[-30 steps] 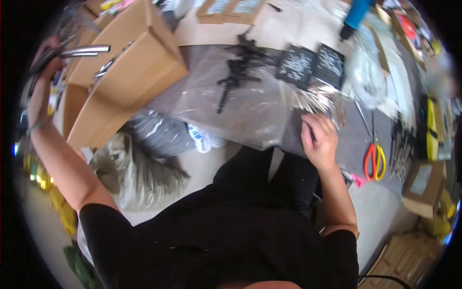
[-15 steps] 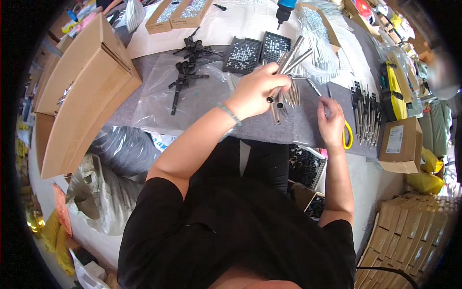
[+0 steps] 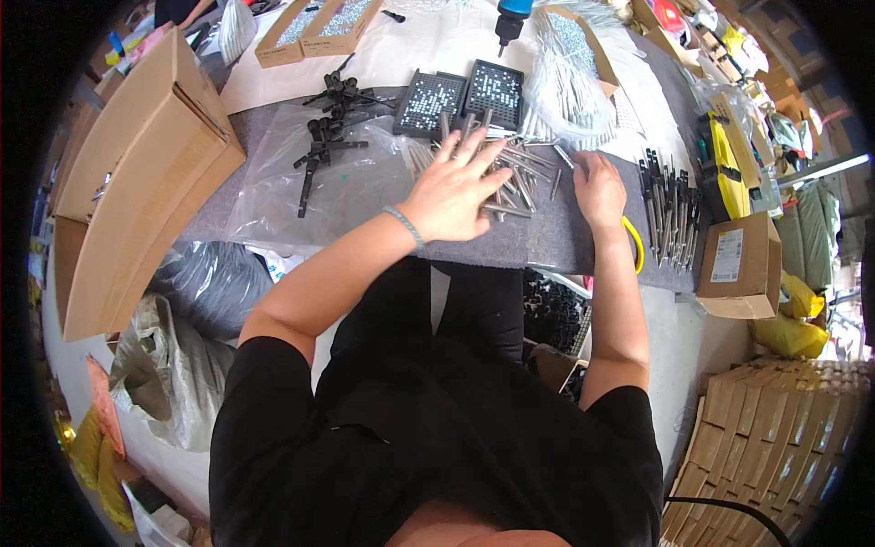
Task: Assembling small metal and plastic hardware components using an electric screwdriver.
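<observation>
Gray tabletop (image 3: 558, 235). I see left grip (image 3: 454, 194) spread wide over shiny tubes (image 3: 522, 180). Right grip (image 3: 600, 190) bent, can't say if full.

Over on our left we've got a big cardboard box (image 3: 150, 201); below it, a pale sack (image 3: 187, 387), then an orange bag (image 3: 104, 406) near a yellow one. Across to our right, a labelled brown carton (image 3: 755, 260); yellow plastic (image 3: 795, 335) just beside it; lower down, stacked cardboard (image 3: 766, 447).
</observation>
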### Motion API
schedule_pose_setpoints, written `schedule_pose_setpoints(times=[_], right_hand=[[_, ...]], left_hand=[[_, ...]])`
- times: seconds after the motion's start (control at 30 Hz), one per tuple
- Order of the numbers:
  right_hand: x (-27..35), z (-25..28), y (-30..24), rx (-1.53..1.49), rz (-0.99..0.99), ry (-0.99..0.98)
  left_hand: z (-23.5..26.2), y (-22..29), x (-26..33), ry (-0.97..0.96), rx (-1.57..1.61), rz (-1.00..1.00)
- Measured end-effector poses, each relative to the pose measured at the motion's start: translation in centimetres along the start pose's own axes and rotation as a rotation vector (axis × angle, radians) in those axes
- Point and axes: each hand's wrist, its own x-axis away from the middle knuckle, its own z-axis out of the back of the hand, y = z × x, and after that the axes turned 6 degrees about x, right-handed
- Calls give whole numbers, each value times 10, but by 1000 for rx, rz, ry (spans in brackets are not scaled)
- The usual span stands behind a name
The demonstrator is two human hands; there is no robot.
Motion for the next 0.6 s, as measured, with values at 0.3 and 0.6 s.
schedule_pose_setpoints(times=[0.3, 0.6], right_hand=[[-66, -1, -5, -38, -50, 197], [-120, -11, -36, 464, -253, -599]], left_hand=[[-35, 25, -2, 181, 20, 83], [-2, 30, 48, 279, 155, 49]])
